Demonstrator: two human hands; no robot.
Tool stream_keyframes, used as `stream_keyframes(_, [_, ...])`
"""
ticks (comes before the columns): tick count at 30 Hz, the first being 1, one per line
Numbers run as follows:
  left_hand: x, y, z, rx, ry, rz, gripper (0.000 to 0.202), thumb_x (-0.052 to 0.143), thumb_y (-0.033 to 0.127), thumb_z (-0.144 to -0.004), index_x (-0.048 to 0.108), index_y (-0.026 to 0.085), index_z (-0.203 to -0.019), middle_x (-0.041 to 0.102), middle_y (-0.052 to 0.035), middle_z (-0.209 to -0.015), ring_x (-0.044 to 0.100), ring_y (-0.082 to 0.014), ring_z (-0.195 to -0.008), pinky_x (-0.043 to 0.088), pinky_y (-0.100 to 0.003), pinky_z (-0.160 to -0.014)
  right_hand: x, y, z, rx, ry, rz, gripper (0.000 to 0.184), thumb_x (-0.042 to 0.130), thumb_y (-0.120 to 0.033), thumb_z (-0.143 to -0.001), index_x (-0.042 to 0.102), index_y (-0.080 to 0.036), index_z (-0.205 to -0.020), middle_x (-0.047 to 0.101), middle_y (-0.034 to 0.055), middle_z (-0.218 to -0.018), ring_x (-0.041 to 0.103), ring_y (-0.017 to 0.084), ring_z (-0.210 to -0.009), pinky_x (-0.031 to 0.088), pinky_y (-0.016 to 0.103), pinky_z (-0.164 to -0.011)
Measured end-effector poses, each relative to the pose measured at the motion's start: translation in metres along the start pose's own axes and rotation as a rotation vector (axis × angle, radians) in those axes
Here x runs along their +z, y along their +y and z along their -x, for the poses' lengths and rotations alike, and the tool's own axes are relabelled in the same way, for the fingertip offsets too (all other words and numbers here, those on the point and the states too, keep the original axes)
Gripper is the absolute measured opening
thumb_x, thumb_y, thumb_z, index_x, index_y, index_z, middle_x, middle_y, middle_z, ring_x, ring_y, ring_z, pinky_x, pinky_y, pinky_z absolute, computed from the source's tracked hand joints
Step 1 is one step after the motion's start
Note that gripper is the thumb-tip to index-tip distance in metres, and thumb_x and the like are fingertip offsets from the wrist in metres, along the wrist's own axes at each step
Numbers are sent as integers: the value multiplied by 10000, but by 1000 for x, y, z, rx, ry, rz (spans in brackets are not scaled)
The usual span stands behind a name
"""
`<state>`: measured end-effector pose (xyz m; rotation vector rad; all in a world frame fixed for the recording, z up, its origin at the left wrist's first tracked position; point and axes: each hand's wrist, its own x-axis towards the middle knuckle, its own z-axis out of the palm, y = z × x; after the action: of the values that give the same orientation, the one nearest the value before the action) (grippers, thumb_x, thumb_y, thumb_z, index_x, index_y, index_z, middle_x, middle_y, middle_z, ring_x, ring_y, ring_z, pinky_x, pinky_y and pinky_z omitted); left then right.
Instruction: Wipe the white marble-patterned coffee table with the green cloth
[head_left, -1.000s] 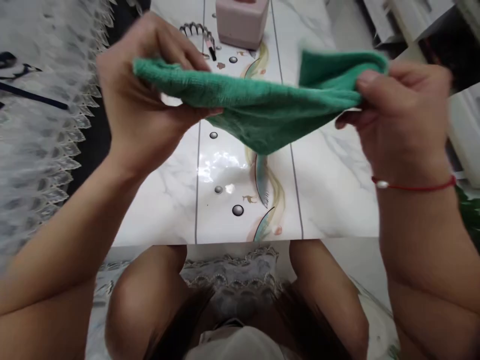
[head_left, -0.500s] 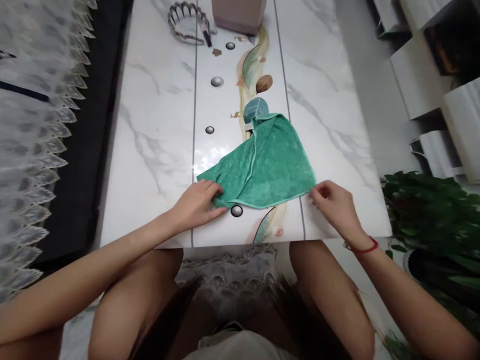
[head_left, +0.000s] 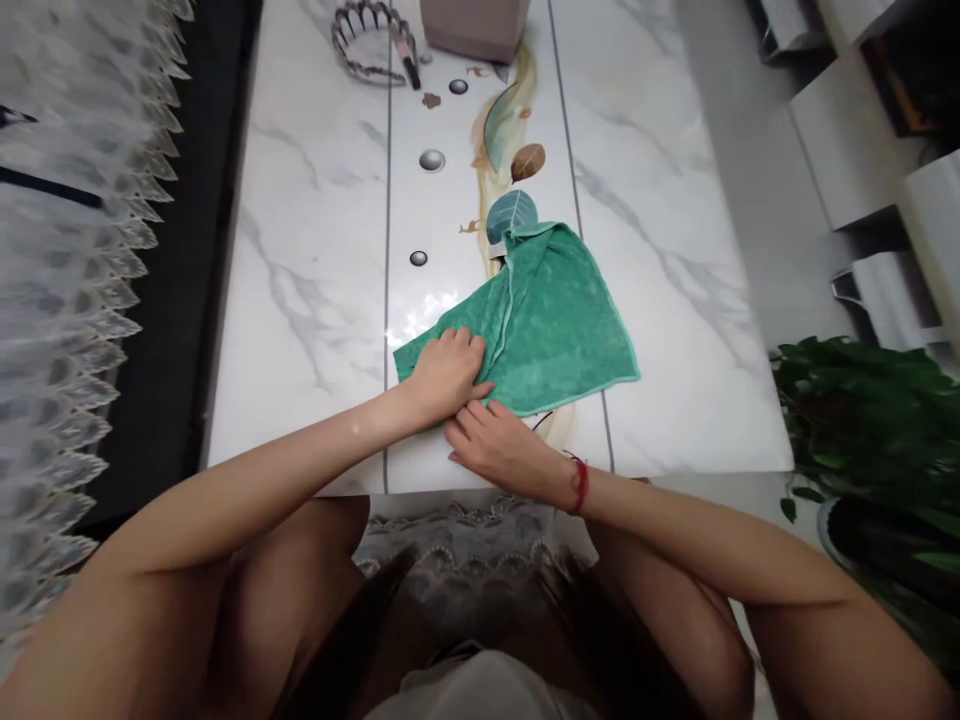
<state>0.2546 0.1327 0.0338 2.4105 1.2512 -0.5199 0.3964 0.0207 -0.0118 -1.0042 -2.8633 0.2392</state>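
A green cloth (head_left: 559, 325) lies folded and rumpled on the white marble table (head_left: 315, 290), near its front edge. My left hand (head_left: 444, 375) rests flat on the cloth's left corner, fingers stretched out and pressing it down. My right hand (head_left: 501, 452) lies just in front of the cloth's near edge, right below the left hand, its fingers extended and touching the hem. A red string bracelet sits on my right wrist.
A toothed hair clip (head_left: 371, 40) and a pink box (head_left: 472, 25) stand at the table's far end. A white lace cloth (head_left: 67, 250) hangs at the left. A green potted plant (head_left: 870, 430) and white shelves (head_left: 862, 130) are at the right.
The cloth went from held up in both hands to lying on the table. My right hand has slid left from the cloth's right corner to beside my left hand.
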Motion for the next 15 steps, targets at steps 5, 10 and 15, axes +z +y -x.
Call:
stream_keyframes(5, [-21, -25, -10, -78, 15, 214, 194, 658, 66, -1019, 711, 160, -1180, 766, -108, -1025, 770, -334, -992, 493, -374, -829, 4, 6, -36, 133, -15, 5, 371, 426, -53, -1217, 782, -105, -1310, 744, 166, -1094, 630, 291, -1012, 455, 396, -804])
stream_keyframes(10, [-26, -76, -6, -99, 308, 605, 375, 605, -20, -784, 589, 249, -1044, 549, 69, -699, 579, -218, -715, 408, -321, -780, 8, 27, -14, -65, 87, 16, 313, 487, -73, -1213, 733, -170, -1046, 739, 136, -1105, 630, 279, -1078, 443, 384, -864])
stream_keyframes(15, [-27, -120, 27, -124, 319, 881, 233, 567, 148, -659, 669, 216, -856, 531, 21, -662, 480, -177, -607, 357, -306, -634, -19, 32, 56, -33, 112, -267, 199, 558, -71, -1108, 729, -172, -1107, 750, 106, -1031, 662, 243, -941, 518, 358, -828])
